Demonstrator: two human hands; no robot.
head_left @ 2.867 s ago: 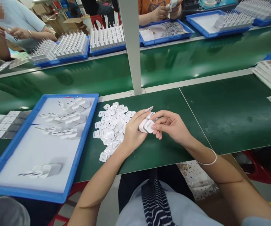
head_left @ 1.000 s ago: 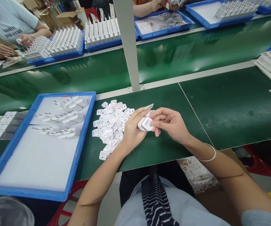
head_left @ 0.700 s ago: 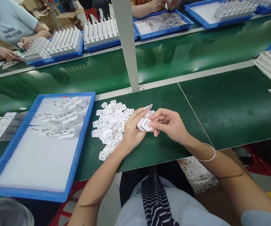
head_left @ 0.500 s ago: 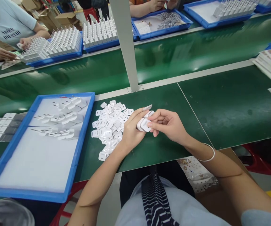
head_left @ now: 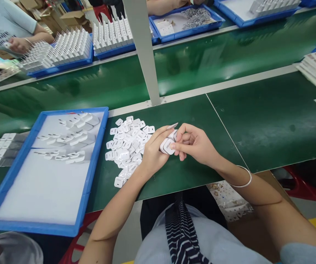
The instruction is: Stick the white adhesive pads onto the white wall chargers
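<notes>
Both hands meet over the near middle of the green desk (head_left: 191, 172), a little back from its near edge. The left hand (head_left: 153, 154) is closed around a small white charger body (head_left: 166, 146), gripping it from the left with thumb and fingers. The right hand (head_left: 195, 145) is curled against the same piece from the right, its fingertips (head_left: 174, 146) pressed on the charger's flat end face, so the piece is pinched between the two hands and lifted clear of the desk.

Just left of the left hand, touching its knuckles' side, lies a loose pile of white plastic caps (head_left: 127, 146), spread from the desk's middle toward the near edge. Farther left sits a blue tray (head_left: 97, 146) with a white liner, with a few rows of finished chargers (head_left: 72, 137) lying in its far half. A white post (head_left: 143, 51) stands at the desk's far edge. Beyond it runs a glossy green conveyor (head_left: 215, 62), and on the far side are more blue trays of upright chargers (head_left: 64, 49), where another person's hand (head_left: 17, 44) works at the far left corner.
</notes>
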